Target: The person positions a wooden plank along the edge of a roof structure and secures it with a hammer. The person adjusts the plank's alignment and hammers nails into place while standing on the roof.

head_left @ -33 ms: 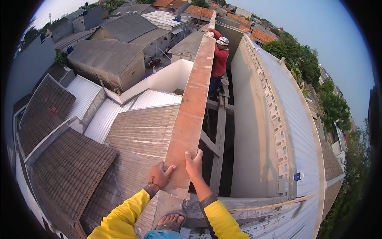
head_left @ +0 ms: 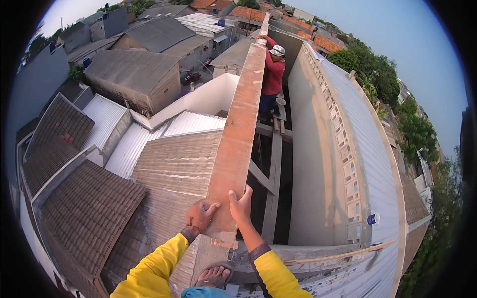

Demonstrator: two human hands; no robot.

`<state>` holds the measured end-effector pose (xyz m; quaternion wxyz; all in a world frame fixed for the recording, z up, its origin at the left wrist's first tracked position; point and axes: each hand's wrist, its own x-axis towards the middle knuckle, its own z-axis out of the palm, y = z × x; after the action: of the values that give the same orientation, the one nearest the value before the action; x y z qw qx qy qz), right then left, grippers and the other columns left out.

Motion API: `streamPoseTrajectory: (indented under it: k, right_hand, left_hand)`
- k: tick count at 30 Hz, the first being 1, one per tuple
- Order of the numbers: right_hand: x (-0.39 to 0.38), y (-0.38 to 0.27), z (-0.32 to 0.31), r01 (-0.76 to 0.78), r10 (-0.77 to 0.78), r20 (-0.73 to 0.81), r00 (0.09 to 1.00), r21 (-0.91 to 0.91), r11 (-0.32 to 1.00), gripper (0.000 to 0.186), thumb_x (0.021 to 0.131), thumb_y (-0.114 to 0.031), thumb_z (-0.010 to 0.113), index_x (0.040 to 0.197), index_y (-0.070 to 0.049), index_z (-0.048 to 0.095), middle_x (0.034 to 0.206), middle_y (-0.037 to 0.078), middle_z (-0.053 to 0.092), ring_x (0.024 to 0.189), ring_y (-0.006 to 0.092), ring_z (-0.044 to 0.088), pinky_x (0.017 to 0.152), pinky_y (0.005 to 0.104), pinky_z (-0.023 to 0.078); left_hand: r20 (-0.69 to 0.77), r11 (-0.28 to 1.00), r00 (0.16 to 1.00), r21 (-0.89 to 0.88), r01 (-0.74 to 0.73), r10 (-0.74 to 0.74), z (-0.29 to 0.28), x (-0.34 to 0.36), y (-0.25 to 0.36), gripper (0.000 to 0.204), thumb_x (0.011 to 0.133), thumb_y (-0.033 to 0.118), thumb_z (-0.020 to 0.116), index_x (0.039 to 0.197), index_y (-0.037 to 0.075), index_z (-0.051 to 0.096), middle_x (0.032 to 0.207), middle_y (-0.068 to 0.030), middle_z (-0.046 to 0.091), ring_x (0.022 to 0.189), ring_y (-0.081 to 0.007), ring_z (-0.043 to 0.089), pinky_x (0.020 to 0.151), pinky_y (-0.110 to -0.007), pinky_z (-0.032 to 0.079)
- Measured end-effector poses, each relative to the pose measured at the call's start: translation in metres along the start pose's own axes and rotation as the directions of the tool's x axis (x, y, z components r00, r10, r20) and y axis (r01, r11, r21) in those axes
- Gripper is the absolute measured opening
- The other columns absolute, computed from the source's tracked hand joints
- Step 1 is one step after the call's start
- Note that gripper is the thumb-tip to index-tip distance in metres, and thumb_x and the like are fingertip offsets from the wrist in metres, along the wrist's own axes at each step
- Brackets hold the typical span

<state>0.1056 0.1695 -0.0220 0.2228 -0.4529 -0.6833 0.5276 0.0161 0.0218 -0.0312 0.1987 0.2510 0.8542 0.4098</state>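
A long reddish-brown wooden board [head_left: 232,139] runs away from me along the top of a narrow wall. My left hand [head_left: 198,217] grips its left edge near the close end, thumb on the upper face. On the opposite edge, my right hand [head_left: 241,206] is closed round the board with its thumb on top. The undersides of the fingers are hidden by the board. Beyond its far end, a co-worker [head_left: 273,74] in a red top and a patterned hat stands on the right side and rests a hand on the wall top.
My sandalled foot [head_left: 214,275] stands on the wall just below the board. To the right lies a deep gap with timber planks [head_left: 272,193] and a grey wall [head_left: 313,174]. Tiled roofs [head_left: 174,159] drop away left. A small tub [head_left: 373,219] sits on the metal roof [head_left: 387,203].
The board and both my hands have shifted very slightly to the left. My grip on the board is the same.
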Motion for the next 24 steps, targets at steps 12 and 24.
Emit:
streamPoseTrajectory:
  k: [12, 24]
  right_hand:
    - [0.012, 0.031, 0.07, 0.083, -0.076, 0.064, 0.995, -0.121, 0.989, 0.101, 0.087, -0.02, 0.078, 0.162, 0.001, 0.014, 0.151, 0.035, 0.037, 0.142, 0.0495, 0.038, 0.12, 0.0525, 0.033]
    - [-0.033, 0.038, 0.075, 0.27, -0.253, 0.096, 0.963, -0.395, 0.878, 0.105, 0.082, -0.02, 0.084, 0.165, -0.011, 0.02, 0.145, 0.028, 0.037, 0.133, 0.0483, 0.045, 0.11, 0.0549, 0.042]
  left_hand:
    - [0.007, 0.995, 0.998, 0.086, 0.055, -0.056, 0.028, 0.157, -0.054, 0.067, 0.086, 0.067, 0.072, 0.081, 0.0, 0.072, 0.081, -0.0235, 0.073, 0.076, -0.0399, 0.07, 0.07, -0.046, 0.053]
    - [0.098, 0.991, 0.993, 0.122, 0.059, -0.071, 0.024, 0.211, -0.044, 0.076, 0.088, 0.07, 0.067, 0.093, -0.005, 0.074, 0.089, -0.0268, 0.074, 0.086, -0.0404, 0.073, 0.076, -0.047, 0.054]
